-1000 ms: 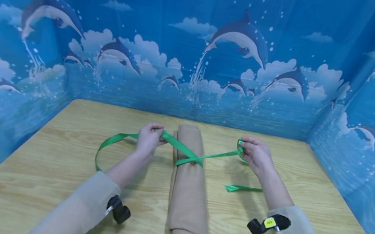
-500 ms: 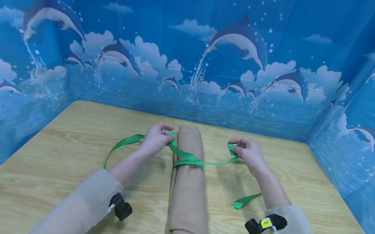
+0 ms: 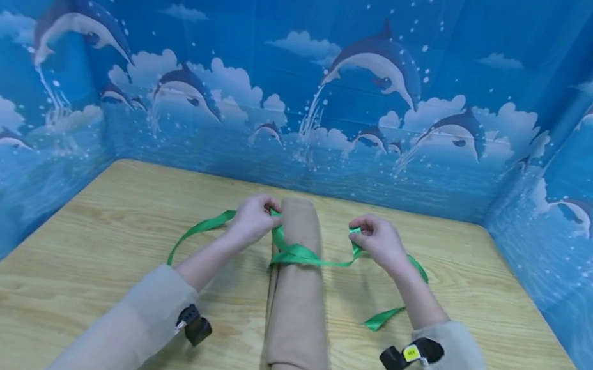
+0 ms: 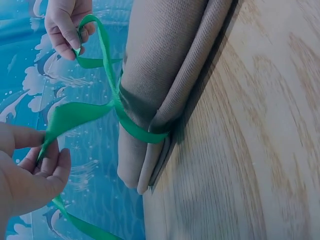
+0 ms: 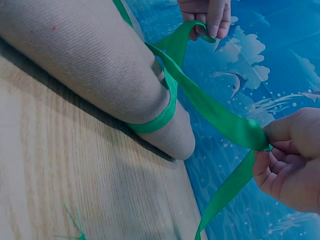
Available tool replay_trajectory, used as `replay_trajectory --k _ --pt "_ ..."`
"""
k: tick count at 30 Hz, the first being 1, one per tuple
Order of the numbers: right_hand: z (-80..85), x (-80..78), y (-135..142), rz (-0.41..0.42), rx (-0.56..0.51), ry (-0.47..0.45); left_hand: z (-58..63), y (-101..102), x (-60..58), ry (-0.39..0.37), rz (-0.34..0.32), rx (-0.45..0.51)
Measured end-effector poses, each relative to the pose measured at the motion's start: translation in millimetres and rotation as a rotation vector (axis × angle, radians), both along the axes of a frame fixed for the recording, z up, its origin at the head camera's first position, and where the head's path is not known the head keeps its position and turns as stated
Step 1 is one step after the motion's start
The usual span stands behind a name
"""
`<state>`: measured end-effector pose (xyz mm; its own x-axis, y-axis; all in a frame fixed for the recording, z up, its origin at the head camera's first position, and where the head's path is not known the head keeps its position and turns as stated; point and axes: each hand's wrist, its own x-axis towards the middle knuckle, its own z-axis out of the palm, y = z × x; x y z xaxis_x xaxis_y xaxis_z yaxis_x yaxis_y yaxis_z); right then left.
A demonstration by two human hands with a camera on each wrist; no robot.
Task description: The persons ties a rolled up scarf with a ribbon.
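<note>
A rolled brown cloth (image 3: 302, 315) lies lengthwise on the table, its far half circled by a green ribbon (image 3: 299, 255). The ribbon's two ends cross on top of the roll. Left of the roll, my left hand (image 3: 254, 220) pinches one end between thumb and fingers, with a length trailing behind the wrist. My right hand (image 3: 382, 242) pinches the other end to the right of the roll, and its tail hangs down past the forearm. In the right wrist view the ribbon band (image 5: 155, 120) lies round the cloth, and both held ends rise from it.
The wooden table (image 3: 96, 308) extends on both sides of the roll. Behind and beside it hangs a blue curtain (image 3: 302, 147) printed with dolphins. Loose green threads (image 5: 77, 230) show on the table in the right wrist view.
Both hands have moved inward toward the roll, the right one farther. The ribbon ends, earlier pulled taut in a cross, now hang slacker over the cloth.
</note>
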<state>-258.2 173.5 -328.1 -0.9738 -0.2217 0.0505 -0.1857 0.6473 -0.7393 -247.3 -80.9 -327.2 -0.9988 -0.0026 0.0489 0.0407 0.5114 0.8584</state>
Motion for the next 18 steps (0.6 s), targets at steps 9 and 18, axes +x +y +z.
replay_trajectory --k 9,18 --pt "0.3 0.3 -6 0.091 0.085 0.077 -0.5 4 -0.5 0.011 -0.106 -0.059" --pt "-1.7 2.8 -11 0.166 0.045 0.062 2.0 10 0.7 0.057 -0.089 -0.027"
